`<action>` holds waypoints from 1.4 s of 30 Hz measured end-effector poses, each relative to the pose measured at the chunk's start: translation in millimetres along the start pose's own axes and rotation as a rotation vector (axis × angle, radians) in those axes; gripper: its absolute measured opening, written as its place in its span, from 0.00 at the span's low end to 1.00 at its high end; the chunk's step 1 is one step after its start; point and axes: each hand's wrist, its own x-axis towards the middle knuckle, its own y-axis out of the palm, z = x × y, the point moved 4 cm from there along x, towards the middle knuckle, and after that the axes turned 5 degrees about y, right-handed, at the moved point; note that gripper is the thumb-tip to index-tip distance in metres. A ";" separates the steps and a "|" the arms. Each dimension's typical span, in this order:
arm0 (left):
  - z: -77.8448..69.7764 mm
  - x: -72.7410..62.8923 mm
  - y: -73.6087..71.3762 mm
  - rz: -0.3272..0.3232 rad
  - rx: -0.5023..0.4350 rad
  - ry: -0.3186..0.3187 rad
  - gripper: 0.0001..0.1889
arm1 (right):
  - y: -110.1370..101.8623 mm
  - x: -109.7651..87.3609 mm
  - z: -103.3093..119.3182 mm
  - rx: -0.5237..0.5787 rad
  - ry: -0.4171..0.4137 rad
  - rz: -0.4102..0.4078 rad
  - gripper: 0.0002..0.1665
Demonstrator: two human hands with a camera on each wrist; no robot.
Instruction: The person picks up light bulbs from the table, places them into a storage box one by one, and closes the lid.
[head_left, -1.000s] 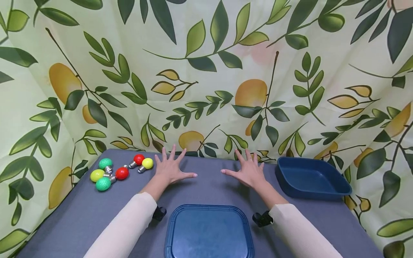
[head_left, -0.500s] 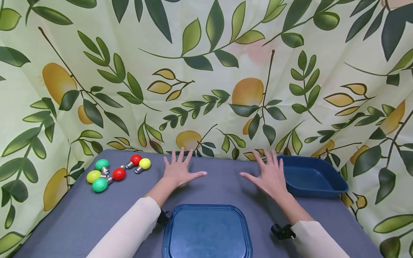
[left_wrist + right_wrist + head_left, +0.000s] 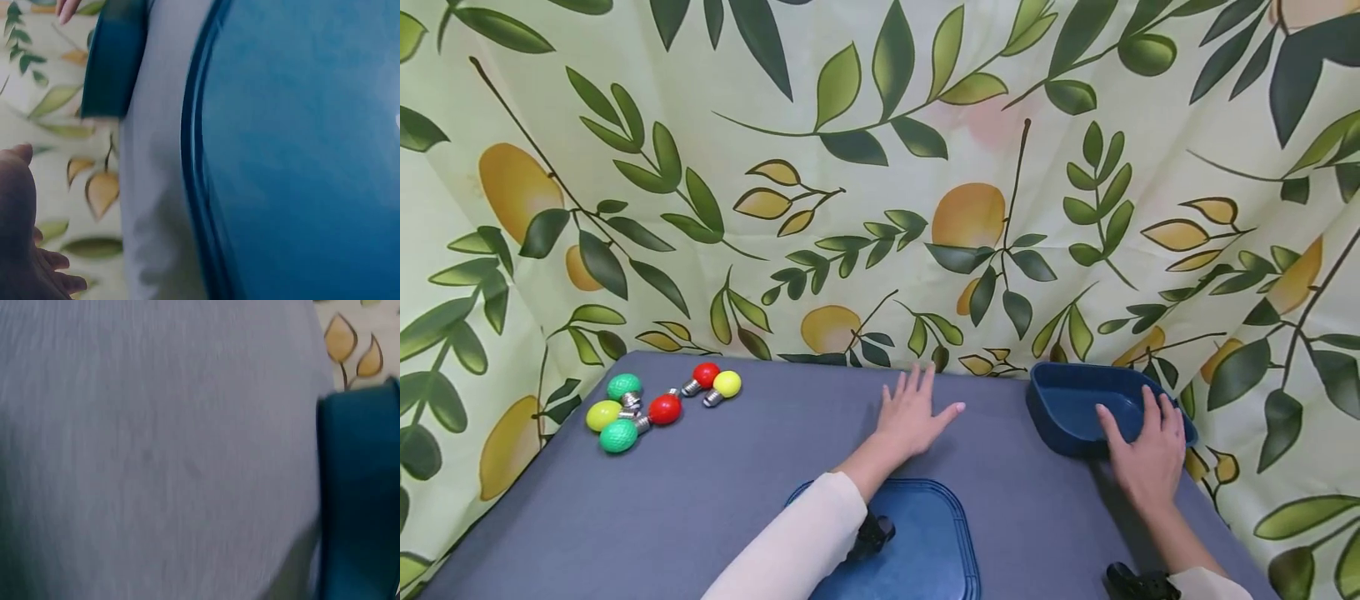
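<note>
My right hand [image 3: 1146,458] is at the near right side of the deep blue bin [image 3: 1090,408], thumb and fingers apart, overlapping its rim in the head view. Whether it touches the bin cannot be told. The bin's outer wall [image 3: 362,494] shows at the right of the right wrist view. My left hand [image 3: 910,421] hovers over the middle of the table with spread fingers and holds nothing. Under the left forearm lies a flat blue lid-like tray [image 3: 917,542], partly covered by the sleeve; its rim [image 3: 197,125] curves through the left wrist view.
Several bulb-shaped pieces lie at the back left of the grey table [image 3: 700,500]: red bulbs [image 3: 665,408], green bulbs [image 3: 618,435] and yellow bulbs [image 3: 727,383]. A leaf-patterned cloth [image 3: 850,183] hangs behind the table.
Both hands have moved to the right. The right hand has gone from mid-table to the blue bin; the left hand has crossed toward the middle. The bulbs keep their arrangement.
</note>
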 end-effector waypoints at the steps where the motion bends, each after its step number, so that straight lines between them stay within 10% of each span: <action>1: -7.4 2.4 6.4 0.004 -0.026 -0.002 0.45 | -2.4 0.5 -5.7 0.001 0.027 -0.009 0.47; 10: -65.6 21.7 61.9 0.050 -0.180 -0.004 0.43 | -9.4 4.3 -33.9 -0.038 0.116 0.024 0.49; 23: -113.1 32.7 114.3 0.006 -0.411 0.000 0.42 | -6.8 -0.6 -40.0 0.035 0.215 0.043 0.52; 42: -119.7 35.6 112.3 -0.077 -0.631 -0.082 0.35 | -14.2 -3.8 -47.6 0.035 0.406 0.110 0.57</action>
